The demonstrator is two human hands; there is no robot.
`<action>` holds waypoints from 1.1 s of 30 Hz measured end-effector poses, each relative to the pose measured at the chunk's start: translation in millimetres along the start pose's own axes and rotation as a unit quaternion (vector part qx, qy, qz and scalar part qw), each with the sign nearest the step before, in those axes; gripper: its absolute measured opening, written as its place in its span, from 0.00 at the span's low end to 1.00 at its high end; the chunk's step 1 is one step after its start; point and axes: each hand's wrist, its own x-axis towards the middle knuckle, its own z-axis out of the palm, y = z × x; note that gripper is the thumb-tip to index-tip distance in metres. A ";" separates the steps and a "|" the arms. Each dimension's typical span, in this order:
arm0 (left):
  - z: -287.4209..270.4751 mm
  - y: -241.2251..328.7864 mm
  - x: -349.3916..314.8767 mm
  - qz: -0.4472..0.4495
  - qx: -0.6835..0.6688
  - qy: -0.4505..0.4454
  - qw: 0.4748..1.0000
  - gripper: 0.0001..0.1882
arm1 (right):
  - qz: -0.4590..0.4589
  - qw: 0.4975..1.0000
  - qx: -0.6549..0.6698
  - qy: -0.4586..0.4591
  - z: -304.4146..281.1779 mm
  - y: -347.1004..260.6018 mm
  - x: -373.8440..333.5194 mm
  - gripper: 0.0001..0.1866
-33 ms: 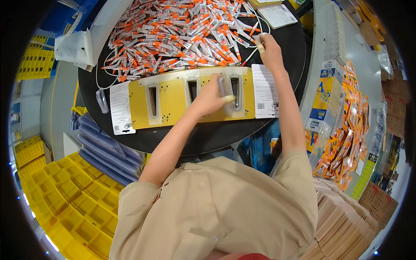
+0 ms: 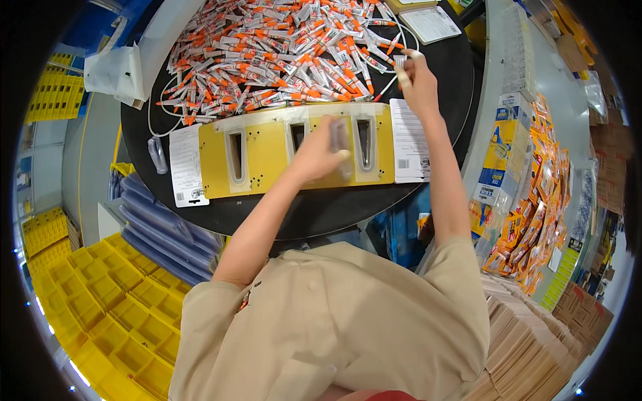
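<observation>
My left hand (image 2: 319, 154) is closed round a clear plastic blister shell (image 2: 339, 137), smeared by motion, above a yellow board (image 2: 267, 159). Three long slots run across that board, each edged by a clear plastic rim; my hand partly covers the middle slot (image 2: 297, 139). To the right, my right hand (image 2: 419, 87) pinches a small white-and-grey tube (image 2: 400, 62) at the edge of a heap of orange-capped tubes (image 2: 267, 57). Under the board's ends, printed white cards (image 2: 409, 144) stick out on both sides.
A round black table (image 2: 281, 214) carries everything. Clear shells (image 2: 158, 155) lie at its left, a stack of cards (image 2: 430, 25) at the far right. Yellow trays (image 2: 114, 294) stand lower left, orange packs (image 2: 528, 214) and brown cardboard (image 2: 528, 327) at right. A white cord (image 2: 155, 127) skirts the heap.
My left hand has shifted slightly left with the clear shell, away from the right slot. My right hand has dipped a little, and a tube now shows in its fingers.
</observation>
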 end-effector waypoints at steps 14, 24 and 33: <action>-70.1 -32.5 -25.6 -0.114 0.274 0.005 0.955 0.26 | 0.017 0.963 -0.260 -0.064 69.6 -18.0 -24.2 0.13; -133.2 -89.9 -56.1 -0.095 0.148 0.067 0.982 0.27 | -0.378 0.910 -0.083 -0.149 85.9 -104.7 -97.0 0.14; -181.4 -108.2 -71.0 -0.167 0.286 0.049 0.942 0.30 | -0.253 0.913 -0.253 -0.197 107.6 -113.9 -145.4 0.25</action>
